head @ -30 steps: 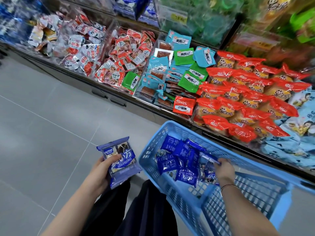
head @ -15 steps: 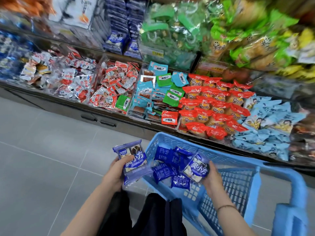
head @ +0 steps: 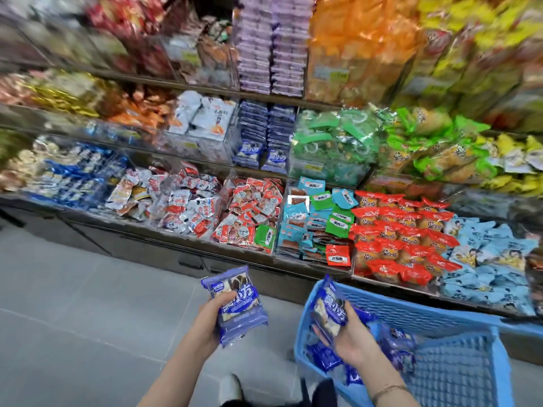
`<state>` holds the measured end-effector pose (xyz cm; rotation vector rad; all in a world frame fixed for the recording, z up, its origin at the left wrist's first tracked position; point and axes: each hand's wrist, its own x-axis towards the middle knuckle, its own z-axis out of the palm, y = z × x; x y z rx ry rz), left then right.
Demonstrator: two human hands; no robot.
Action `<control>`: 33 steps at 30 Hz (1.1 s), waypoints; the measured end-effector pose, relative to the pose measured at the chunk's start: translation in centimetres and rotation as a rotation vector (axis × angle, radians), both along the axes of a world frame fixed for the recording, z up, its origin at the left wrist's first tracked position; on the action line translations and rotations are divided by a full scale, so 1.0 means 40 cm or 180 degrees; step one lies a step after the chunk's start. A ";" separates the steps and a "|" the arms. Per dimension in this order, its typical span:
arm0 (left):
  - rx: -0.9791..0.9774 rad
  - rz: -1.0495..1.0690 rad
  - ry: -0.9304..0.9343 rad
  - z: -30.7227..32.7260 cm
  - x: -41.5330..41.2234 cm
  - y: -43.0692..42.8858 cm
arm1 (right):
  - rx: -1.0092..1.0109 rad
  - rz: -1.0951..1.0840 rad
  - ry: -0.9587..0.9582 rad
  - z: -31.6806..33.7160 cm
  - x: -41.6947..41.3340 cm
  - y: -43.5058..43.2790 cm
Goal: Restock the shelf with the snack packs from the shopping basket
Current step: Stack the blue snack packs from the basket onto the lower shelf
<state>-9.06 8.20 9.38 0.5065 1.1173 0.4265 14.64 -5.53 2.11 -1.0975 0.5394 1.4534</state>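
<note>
Your left hand (head: 210,320) grips a few stacked blue snack packs (head: 239,304) over the floor (head: 88,304), while your right hand (head: 354,342) clutches another blue pack (head: 326,314) just above the blue shopping basket (head: 452,374), where more packs (head: 323,356) lie.

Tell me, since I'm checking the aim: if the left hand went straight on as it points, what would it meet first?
Likely the bin of red packs on the lowest shelf, not the matching blue stacks one tier up. The left hand, holding blue snack packs, points up-right; depth unclear.
</note>
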 end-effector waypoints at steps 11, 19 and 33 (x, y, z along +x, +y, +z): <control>0.0207 0.0185 -0.0065 0.051 -0.228 0.194 | 0.0406 0.0034 -0.0093 0.106 -0.196 0.227; 0.0212 0.0426 -0.0206 0.066 -0.223 0.343 | 0.0154 0.0035 -0.1080 0.083 -0.175 0.399; 0.0239 0.0889 -0.0173 0.046 -0.065 0.744 | -0.0301 0.0401 -0.1137 0.038 0.047 0.925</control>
